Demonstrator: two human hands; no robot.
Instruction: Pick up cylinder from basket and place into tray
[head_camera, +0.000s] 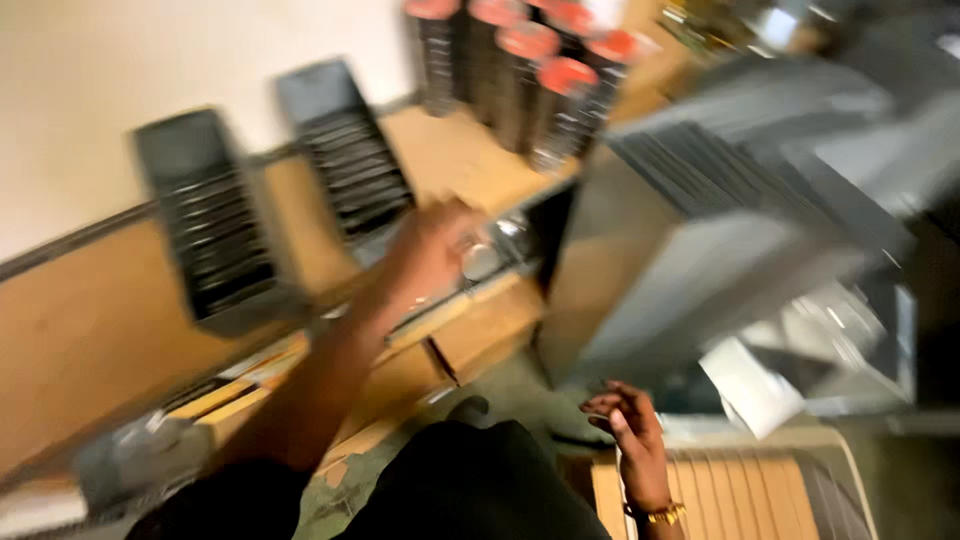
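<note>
— Where does the small shiny round object (483, 260) lie?
— At the left hand (432, 250) fingertips, on the wooden worktop (455, 160) edge; grip blurred, cannot tell. Right hand (625, 420) hangs loosely curled, well apart.

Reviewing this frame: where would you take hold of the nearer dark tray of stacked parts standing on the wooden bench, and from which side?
Probably by the long side walls of the dark tray, coming from above. It is narrow, its top stands open, and bare wooden bench lies along both sides. The left hand is near the neighbouring tray, on a small shiny object that is too blurred to identify.
</note>
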